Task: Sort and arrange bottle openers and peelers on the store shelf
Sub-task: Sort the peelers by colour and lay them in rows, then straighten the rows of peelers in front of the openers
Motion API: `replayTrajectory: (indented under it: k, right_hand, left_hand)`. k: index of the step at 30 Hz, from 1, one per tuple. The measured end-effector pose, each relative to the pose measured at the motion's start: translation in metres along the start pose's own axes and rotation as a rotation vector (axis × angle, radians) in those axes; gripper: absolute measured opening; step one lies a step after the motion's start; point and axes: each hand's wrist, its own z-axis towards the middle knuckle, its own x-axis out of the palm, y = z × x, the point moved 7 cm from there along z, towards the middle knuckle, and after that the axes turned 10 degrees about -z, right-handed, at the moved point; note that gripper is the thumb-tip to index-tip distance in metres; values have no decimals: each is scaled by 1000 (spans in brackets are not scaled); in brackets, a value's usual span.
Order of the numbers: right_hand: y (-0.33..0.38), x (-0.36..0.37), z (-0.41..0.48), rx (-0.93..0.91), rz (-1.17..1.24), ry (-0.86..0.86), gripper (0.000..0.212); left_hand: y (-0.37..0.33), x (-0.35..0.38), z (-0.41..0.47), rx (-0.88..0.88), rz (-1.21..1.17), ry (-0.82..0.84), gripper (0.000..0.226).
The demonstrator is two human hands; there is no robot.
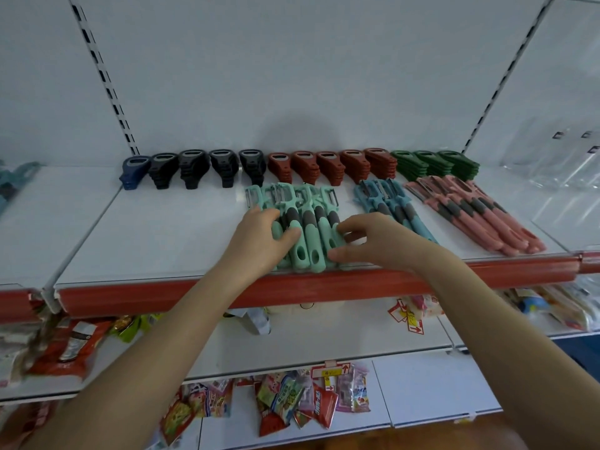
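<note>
Mint-green plastic peelers (311,222) with grey grips are being squared into a row at the front edge of the white store shelf (156,235), the left hand (261,237) curling over the left handles and the right hand (373,243) pinching the rightmost, apparently closing gaps.

Navy blue opener (134,172), black openers (207,167), brick-red openers (331,165), dark green openers (435,164). Mint peelers (311,228), teal peelers (389,203), pink peelers (474,212), all grey-gripped. White shelf (162,228), red front strip (194,292).
</note>
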Motion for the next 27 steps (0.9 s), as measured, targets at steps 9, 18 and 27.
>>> replayTrajectory:
  k: [9,18,27]
  right_hand:
    - [10,4,5,-63,49,10,59]
    - [16,9,10,-111,54,5,62]
    - [21,10,9,-137,-29,-55,62]
  left_hand:
    - [-4,-3,-3,-2,12,46,56]
    - [-3,-8,-4,37,20,40,54]
    - [-2,-7,-4,9,65,63,51]
